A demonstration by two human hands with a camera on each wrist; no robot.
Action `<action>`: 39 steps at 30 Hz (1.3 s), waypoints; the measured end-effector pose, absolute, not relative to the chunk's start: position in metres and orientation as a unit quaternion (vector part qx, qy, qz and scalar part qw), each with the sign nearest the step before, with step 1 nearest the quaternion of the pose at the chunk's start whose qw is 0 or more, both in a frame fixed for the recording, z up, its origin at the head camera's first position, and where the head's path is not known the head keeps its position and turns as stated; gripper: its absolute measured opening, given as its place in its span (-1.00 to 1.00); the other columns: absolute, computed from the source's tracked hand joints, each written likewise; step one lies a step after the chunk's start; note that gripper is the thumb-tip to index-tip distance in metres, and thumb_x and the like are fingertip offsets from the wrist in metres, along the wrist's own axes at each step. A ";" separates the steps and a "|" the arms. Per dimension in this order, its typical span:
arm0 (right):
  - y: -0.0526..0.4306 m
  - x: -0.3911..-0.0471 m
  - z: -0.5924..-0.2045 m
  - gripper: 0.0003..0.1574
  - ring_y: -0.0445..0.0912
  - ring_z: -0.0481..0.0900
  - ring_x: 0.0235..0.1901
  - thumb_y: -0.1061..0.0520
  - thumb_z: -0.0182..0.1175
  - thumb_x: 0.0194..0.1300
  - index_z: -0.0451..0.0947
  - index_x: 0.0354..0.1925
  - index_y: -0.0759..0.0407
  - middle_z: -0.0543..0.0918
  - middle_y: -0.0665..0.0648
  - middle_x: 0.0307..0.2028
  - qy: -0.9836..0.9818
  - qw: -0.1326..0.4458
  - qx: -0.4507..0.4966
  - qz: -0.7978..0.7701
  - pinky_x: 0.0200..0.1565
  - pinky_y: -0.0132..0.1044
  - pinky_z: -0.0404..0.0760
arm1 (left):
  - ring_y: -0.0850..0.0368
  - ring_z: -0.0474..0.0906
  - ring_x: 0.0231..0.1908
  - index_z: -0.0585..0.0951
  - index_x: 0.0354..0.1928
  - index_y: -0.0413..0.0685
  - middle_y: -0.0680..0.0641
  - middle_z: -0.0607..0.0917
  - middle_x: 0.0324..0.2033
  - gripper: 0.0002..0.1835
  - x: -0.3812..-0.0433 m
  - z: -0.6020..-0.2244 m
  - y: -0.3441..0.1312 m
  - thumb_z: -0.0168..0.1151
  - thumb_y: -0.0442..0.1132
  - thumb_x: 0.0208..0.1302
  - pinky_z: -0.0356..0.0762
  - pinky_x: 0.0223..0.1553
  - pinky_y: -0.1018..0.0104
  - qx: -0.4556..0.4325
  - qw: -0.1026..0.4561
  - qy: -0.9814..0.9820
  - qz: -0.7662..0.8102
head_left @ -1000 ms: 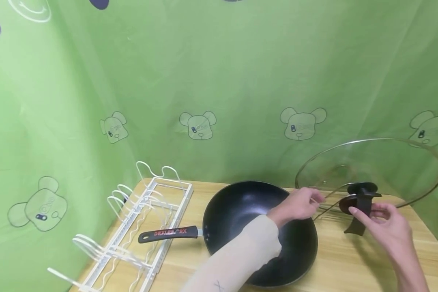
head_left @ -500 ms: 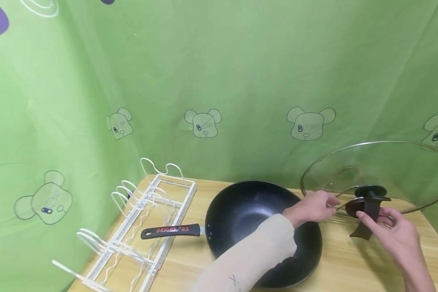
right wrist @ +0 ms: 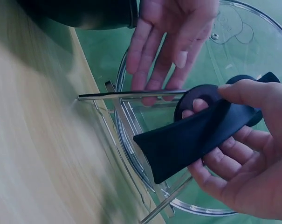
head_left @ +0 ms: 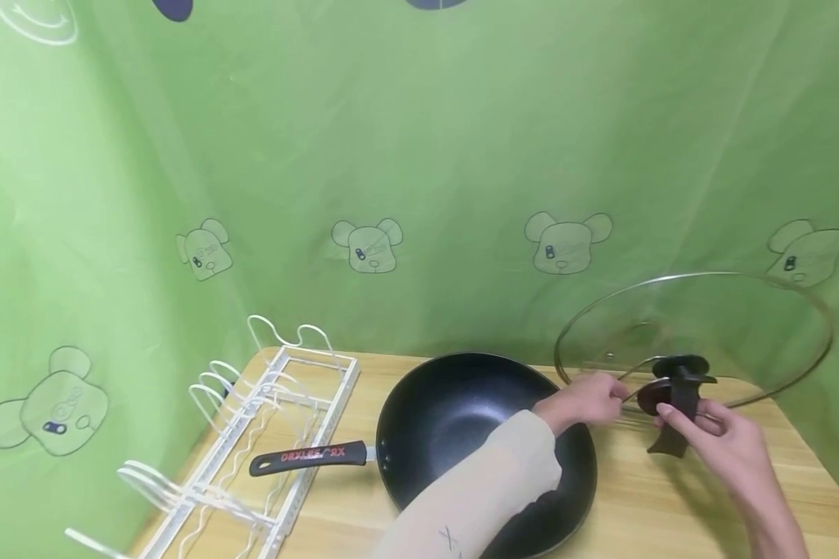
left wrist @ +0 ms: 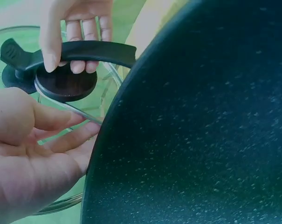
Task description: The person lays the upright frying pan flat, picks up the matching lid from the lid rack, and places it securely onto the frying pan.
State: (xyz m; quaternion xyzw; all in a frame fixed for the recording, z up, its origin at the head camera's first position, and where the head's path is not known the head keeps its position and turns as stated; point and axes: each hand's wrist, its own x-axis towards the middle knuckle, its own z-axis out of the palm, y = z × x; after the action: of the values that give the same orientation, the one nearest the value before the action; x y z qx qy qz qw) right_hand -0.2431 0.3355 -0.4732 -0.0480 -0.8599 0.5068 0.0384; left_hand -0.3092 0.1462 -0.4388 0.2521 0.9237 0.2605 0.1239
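Black handle (head_left: 684, 402), long axis steep, nr table's (head_left: 650, 505) back-R corner: R hand (head_left: 729, 444) grips; L hand (head_left: 590, 398), fingers straight, at rod (right wrist: 141, 94) just L.

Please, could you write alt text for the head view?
A person's right hand grips a black handle at a large glass lid, the left hand close by. A black wok and a white wire rack sit further left on a wooden table.

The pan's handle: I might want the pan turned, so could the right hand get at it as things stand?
Probably not easily: the left arm stretches over the pan, between the pan's handle and the right hand, which holds another black handle.
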 end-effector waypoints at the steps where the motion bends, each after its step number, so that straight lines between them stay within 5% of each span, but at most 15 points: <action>1: 0.336 -0.244 -0.474 -0.28 -0.55 0.51 -0.27 -0.16 0.21 0.26 0.36 0.16 0.32 0.71 -0.17 -0.28 -0.858 0.032 -0.047 0.510 -0.32 -0.69 0.29 | 0.42 0.46 -0.48 0.59 0.11 0.16 0.27 0.64 -0.22 -0.63 -0.310 -0.440 0.147 0.05 -0.26 0.29 0.35 -0.49 0.61 0.247 0.127 0.923 0.266; 7: 0.337 -0.245 -0.475 -0.18 -0.47 0.56 -0.23 -0.17 0.15 0.31 0.24 0.25 0.40 0.72 -0.07 -0.24 -0.856 0.013 -0.036 0.516 -0.32 -0.68 0.33 | 0.39 0.40 -0.49 0.68 -0.12 0.17 0.25 0.60 -0.46 -0.80 -0.312 -0.446 0.155 0.15 -0.20 0.27 0.28 -0.48 0.59 0.252 0.096 0.937 0.221; 11: 0.336 -0.247 -0.476 -0.32 -0.28 0.65 -0.23 -0.11 0.12 0.35 0.30 0.21 0.34 0.72 0.05 -0.23 -0.842 0.011 -0.013 0.539 -0.25 -0.66 0.40 | 0.35 0.38 -0.54 0.67 -0.29 0.21 0.23 0.51 -0.60 -0.87 -0.311 -0.448 0.160 0.15 -0.19 0.28 0.28 -0.53 0.52 0.242 0.073 0.944 0.213; 17: 0.338 -0.250 -0.479 -0.64 -0.15 0.68 -0.22 -0.01 0.11 0.37 0.45 0.07 0.09 0.72 0.11 -0.25 -0.808 0.001 0.010 0.589 -0.21 -0.59 0.47 | 0.37 0.38 -0.52 0.70 -0.17 0.27 0.29 0.60 -0.48 -0.83 -0.310 -0.453 0.162 0.19 -0.17 0.29 0.30 -0.54 0.53 0.221 0.060 0.943 0.242; 24: 0.343 -0.250 -0.486 -0.81 -0.10 0.69 -0.22 0.11 0.10 0.39 0.56 -0.06 0.04 0.72 0.14 -0.26 -0.754 -0.013 0.040 0.655 -0.16 -0.51 0.54 | 0.38 0.36 -0.58 0.71 -0.18 0.34 0.28 0.54 -0.56 -0.83 -0.312 -0.459 0.164 0.19 -0.13 0.30 0.28 -0.58 0.53 0.230 0.046 0.943 0.236; 39: 0.351 -0.265 -0.498 -0.39 -0.04 0.63 -0.22 0.09 -0.42 0.56 0.52 -0.05 0.39 0.65 0.17 -0.22 -0.536 -0.117 0.198 0.812 -0.10 -0.23 0.58 | 0.42 0.35 -0.56 0.73 -0.29 0.38 0.31 0.54 -0.60 -0.87 -0.312 -0.463 0.165 0.21 -0.06 0.29 0.27 -0.58 0.56 0.224 0.010 0.948 0.225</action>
State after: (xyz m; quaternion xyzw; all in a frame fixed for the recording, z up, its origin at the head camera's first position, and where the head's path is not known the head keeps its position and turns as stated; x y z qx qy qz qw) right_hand -0.2647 0.3514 -0.4981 0.1981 -0.5364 0.8119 -0.1173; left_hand -0.3121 0.1651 -0.4627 0.2240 0.9483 0.2246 0.0100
